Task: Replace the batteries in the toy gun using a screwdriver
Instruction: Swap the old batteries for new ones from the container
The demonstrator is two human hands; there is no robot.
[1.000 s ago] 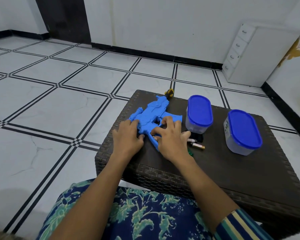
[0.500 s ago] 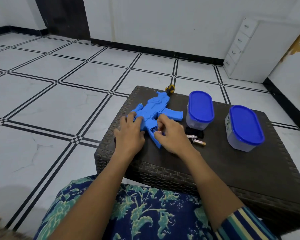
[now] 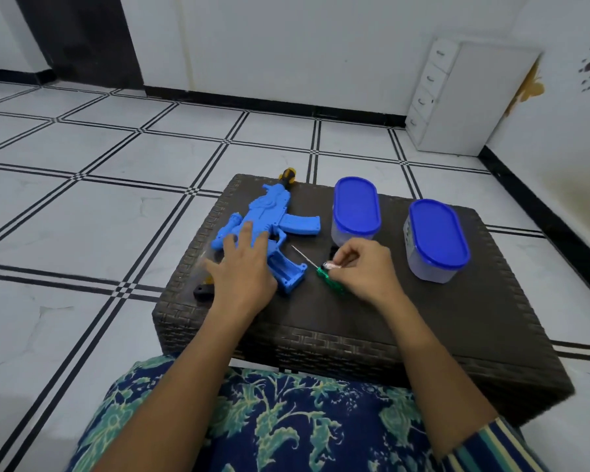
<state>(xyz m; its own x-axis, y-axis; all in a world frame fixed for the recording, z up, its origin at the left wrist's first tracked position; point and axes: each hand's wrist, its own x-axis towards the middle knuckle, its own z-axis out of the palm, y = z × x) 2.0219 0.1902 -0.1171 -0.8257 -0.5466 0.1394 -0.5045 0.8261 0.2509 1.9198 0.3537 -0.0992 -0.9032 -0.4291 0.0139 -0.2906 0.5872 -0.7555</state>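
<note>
White tiled floor (image 3: 82,206) with black lines, dark woven tabletop (image 3: 440,321) in front of seated person. Left hand (image 3: 244,270) lies flat, fingers spread, grip open, pressing on blue toy gun (image 3: 269,216) at its middle. Gun's handle, just right of left hand, shows open battery bay (image 3: 288,267). Right hand (image 3: 365,270) grip pinched shut on a small battery (image 3: 332,265), thumb and fingertips closed around it. Green-handled screwdriver (image 3: 324,274) lies on tabletop under right hand, thin shaft pointing toward gun. Two blue-lidded containers (image 3: 355,207) (image 3: 436,238) stand beyond and right of right hand. Small black piece (image 3: 203,290) at tabletop edge left of left hand. White drawer unit (image 3: 457,97) by far wall.
</note>
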